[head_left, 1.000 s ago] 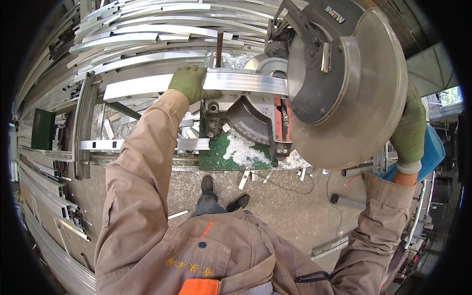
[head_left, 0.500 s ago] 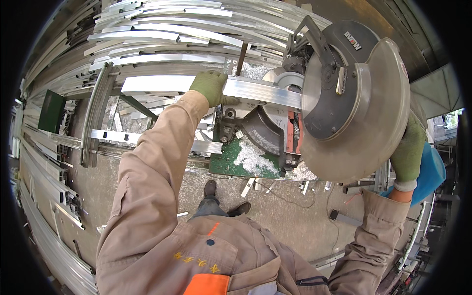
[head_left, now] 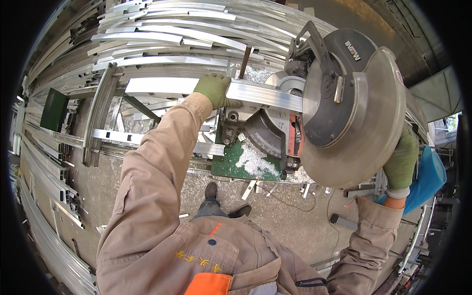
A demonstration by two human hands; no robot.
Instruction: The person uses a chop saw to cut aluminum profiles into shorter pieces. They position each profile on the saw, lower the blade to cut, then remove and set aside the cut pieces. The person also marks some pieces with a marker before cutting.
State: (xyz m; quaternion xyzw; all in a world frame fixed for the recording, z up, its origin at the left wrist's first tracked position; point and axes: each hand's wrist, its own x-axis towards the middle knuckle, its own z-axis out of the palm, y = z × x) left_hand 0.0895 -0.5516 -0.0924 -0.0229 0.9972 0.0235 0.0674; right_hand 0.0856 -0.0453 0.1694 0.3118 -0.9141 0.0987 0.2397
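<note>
Right hand (head_left: 400,160) half hidden behind saw guard (head_left: 354,118).

Only one label spotted: small pale lettered mark (head_left: 352,50) on the dark saw motor housing (head_left: 339,93), far right. No packages, signs or screens anywhere.

Tan coverall sleeves, green knit gloves

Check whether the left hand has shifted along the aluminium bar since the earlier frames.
Cannot tell: the left hand grips the bar at about the same distance from the saw; the camera itself moved.
</note>
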